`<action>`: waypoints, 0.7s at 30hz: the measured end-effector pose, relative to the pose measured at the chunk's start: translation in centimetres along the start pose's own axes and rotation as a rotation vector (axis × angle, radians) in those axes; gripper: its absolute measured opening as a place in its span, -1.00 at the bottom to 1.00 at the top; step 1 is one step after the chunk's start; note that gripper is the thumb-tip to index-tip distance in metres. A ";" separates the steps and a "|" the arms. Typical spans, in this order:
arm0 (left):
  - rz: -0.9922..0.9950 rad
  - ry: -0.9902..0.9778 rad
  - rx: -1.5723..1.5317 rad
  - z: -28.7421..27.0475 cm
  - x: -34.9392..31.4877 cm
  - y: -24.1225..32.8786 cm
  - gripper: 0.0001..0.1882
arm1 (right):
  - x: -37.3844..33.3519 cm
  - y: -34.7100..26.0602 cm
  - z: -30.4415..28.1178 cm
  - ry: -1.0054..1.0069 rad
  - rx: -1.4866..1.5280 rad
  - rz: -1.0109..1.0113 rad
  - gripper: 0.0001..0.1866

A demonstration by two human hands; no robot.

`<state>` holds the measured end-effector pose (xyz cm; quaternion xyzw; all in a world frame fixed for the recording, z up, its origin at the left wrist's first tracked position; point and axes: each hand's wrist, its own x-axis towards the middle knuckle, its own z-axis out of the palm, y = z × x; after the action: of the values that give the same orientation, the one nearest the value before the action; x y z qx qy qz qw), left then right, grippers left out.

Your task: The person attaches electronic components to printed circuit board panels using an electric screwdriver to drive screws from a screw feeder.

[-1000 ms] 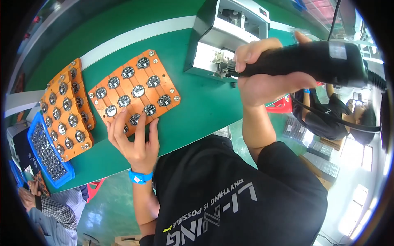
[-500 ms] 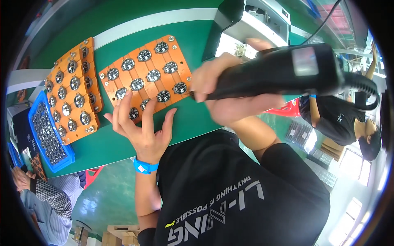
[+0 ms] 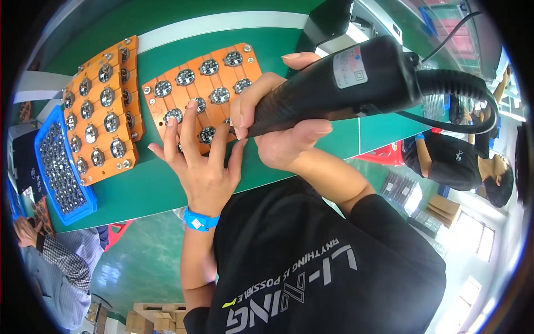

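An orange fixture plate point(image 3: 196, 89) lies at mid-table, with rows of small round circuit boards point(image 3: 220, 96) seated in it. My left hand point(image 3: 206, 170) rests over its near side, fingers spread, fingertips touching the plate and boards there. My right hand point(image 3: 281, 147) is wrapped round a thick black corded power tool point(image 3: 311, 83), held at a slant. Its narrow end points down at the plate's near right part, close to my left index finger and thumb. My fingers hide the tool's tip and some boards.
Stacked orange plates point(image 3: 99, 114) with round boards stand left, beside a blue bin point(image 3: 83, 213) of loose small parts. A pale machine point(image 3: 384, 22) stands far right. The tool's black cord point(image 3: 473, 128) loops rightward. Co-workers sit at left point(image 3: 61, 261) and right point(image 3: 456, 158).
My right hand has brought the tool left and toward the plate, its narrow end now beside my left fingers. My left hand has shifted slightly right. The view has shifted a little.
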<state>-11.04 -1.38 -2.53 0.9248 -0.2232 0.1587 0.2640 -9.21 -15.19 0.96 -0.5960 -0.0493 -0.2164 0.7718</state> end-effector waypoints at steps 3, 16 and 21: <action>0.003 0.006 0.006 0.1 -0.1 0.0 -0.76 | -0.1 0.0 0.1 -0.039 -0.017 -0.006 0.00; -0.005 0.048 0.006 0.2 -0.1 0.0 -0.80 | -0.2 0.0 0.2 -0.073 -0.028 -0.028 0.03; -0.006 0.059 0.006 0.2 0.0 0.0 -0.79 | 0.0 -0.4 0.1 -0.043 -0.022 -0.003 0.00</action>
<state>-11.06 -1.51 -2.69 0.9212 -0.2120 0.1857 0.2682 -9.38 -15.17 1.38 -0.6089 -0.0644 -0.2053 0.7635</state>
